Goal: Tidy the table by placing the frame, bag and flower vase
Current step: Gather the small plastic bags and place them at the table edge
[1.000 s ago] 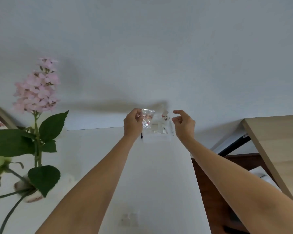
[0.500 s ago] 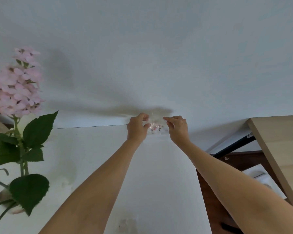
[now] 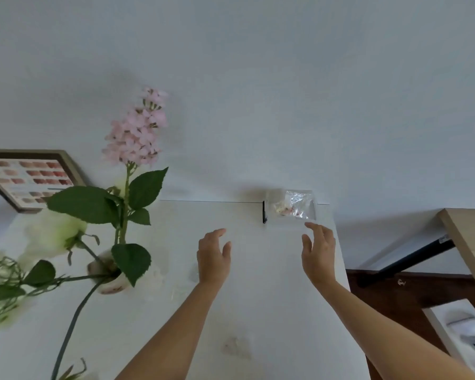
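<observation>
Bag (image 3: 294, 205), clear plastic, stood propped against the wall at the far edge of the white desk (image 3: 258, 297), its long axis along that edge. Head view: right hand (image 3: 319, 250) lay just below it, nearer than left hand (image 3: 214, 256); both were released, grasping nothing.

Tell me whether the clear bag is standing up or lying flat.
Standing up. The clear bag stands at the table's back edge with its top rising in front of the wall; neither hand touches it.
</observation>
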The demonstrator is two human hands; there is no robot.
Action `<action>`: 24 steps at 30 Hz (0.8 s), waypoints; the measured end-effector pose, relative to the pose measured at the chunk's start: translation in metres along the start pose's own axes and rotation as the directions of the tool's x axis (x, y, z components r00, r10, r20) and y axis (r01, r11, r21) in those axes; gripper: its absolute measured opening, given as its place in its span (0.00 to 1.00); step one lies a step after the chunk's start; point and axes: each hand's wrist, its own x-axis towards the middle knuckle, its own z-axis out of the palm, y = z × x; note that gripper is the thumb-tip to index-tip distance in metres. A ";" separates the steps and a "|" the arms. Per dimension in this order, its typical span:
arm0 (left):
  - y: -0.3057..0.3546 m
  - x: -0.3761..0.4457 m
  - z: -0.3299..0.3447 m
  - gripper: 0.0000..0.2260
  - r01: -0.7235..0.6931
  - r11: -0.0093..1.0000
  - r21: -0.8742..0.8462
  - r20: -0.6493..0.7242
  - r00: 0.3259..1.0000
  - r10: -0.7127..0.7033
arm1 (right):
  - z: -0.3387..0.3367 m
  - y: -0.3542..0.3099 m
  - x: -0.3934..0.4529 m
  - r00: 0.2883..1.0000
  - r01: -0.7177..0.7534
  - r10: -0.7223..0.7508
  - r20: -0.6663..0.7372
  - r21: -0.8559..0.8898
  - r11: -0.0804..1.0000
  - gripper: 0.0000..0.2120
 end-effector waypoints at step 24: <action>-0.091 -0.115 -0.048 0.13 0.116 0.931 0.347 0.017 0.991 -0.130 | 0.039 -0.026 -0.178 0.784 0.214 -0.005 0.621 -0.262 0.941 0.23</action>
